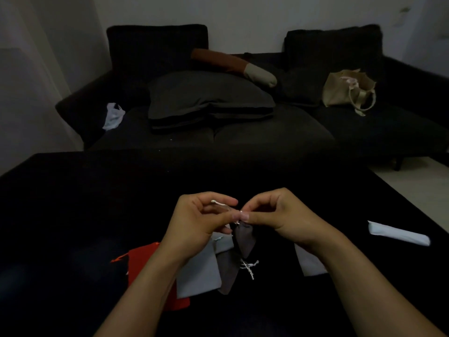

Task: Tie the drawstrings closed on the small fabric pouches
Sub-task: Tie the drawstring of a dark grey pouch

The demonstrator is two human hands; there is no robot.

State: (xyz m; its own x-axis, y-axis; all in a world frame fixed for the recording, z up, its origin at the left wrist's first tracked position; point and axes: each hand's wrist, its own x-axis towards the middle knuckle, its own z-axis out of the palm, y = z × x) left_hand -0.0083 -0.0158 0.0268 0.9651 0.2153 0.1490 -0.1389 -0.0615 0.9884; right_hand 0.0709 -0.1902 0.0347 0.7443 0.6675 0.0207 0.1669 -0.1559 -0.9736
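Grey small fabric pouch (244,239) dangling at six o'clock, white drawstring (222,205) pinched by left hand (201,220) and right hand (279,215); mid-knot, probably needing opposite pulls.

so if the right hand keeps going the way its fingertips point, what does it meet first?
Probably the left hand: the right hand points leftward, thumbs nearly touching over the white drawstring.

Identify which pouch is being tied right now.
The dark grey pouch hanging from the white drawstring both hands pinch; the red, light grey and other dark pouches lie below, unheld.
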